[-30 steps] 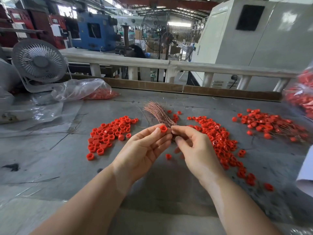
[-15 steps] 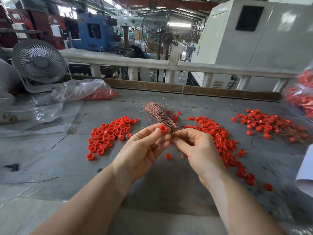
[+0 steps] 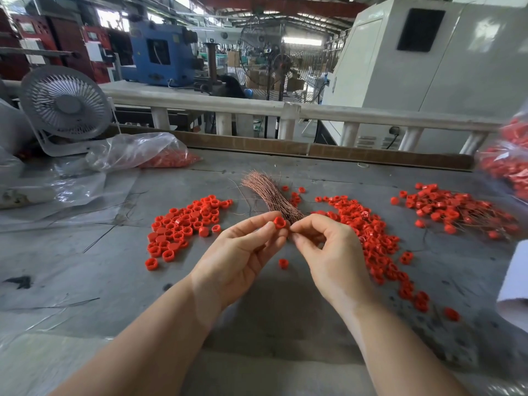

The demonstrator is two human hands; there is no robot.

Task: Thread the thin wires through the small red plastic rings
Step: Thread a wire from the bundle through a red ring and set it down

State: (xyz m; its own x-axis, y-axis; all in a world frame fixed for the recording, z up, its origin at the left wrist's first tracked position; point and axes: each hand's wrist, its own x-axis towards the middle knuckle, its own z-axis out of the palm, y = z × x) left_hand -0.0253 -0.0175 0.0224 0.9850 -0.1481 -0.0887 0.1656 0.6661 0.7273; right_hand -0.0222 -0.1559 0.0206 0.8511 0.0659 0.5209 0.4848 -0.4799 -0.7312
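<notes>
My left hand pinches one small red ring between thumb and forefinger above the grey table. My right hand is right beside it, fingertips pinched together at the ring on the near end of a bundle of thin copper wires, which fans out away from me. Whether a wire passes through the ring is too small to tell. Loose red rings lie in a pile on the left and a longer pile on the right. One single ring lies under my hands.
Rings with wires through them lie heaped at the far right. A clear bag holding red rings and a small white fan stand at the back left. Another bag of rings sits at the right edge. A white railing borders the table.
My right hand has shifted left and closed in on the ring, fingertips now pinched against it. My left hand holds the ring in nearly the same place.
</notes>
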